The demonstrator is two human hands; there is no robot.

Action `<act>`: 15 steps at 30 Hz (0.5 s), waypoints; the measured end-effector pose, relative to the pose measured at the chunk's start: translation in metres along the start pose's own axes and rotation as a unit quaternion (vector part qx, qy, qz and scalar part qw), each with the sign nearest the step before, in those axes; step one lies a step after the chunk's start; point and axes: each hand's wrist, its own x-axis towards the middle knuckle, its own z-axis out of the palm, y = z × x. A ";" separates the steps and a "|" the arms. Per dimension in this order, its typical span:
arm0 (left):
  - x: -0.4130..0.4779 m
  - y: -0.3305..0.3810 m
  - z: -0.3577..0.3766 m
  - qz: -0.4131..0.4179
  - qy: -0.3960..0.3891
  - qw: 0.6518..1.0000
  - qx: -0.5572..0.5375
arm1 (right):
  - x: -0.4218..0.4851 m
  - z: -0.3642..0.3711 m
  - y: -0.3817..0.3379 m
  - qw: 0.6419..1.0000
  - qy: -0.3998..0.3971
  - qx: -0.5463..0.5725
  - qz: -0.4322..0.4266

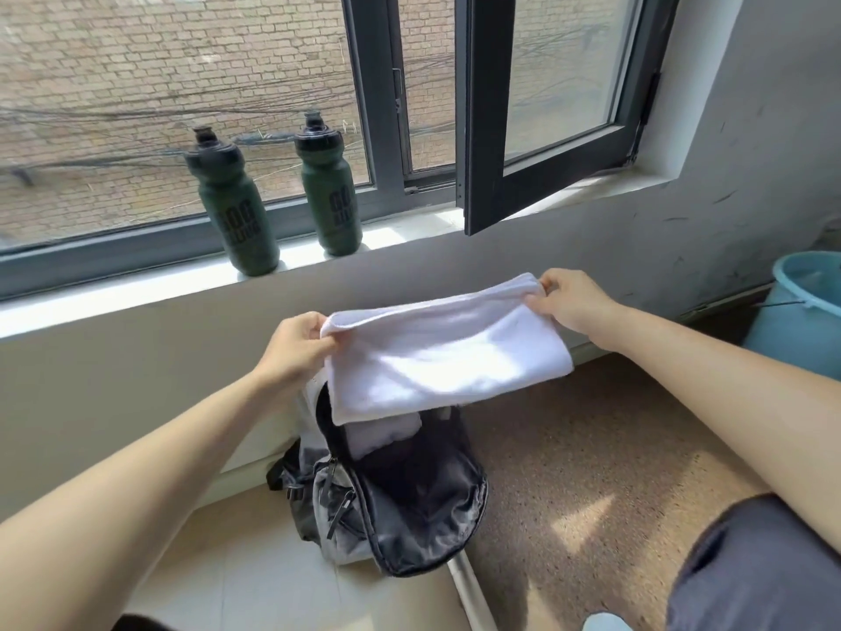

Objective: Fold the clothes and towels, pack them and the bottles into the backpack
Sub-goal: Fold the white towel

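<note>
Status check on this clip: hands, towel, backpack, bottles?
Left hand and right hand each pinch an end of the folded white towel, held above the open backpack. Two green bottles on windowsill, unpacked. Nothing blocking the opening.

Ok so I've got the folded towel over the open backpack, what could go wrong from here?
1. The white towel is held only by its top corners, left hand and right hand, and looks wider than the backpack opening, so it may snag on the rim and unfold.
2. White cloth already sits inside; pushing down could bunch it.
3. The two green bottles stand near the windowsill edge above the bag; a bump could topple them.
</note>
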 end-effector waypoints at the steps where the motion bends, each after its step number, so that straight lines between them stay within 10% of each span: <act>1: 0.001 0.002 0.001 0.002 0.015 1.000 -0.024 | 0.000 0.001 -0.004 1.000 0.005 0.015 0.001; 15: -0.005 0.023 0.018 -0.013 0.153 0.987 0.054 | 0.000 0.016 -0.013 0.996 0.080 0.048 -0.002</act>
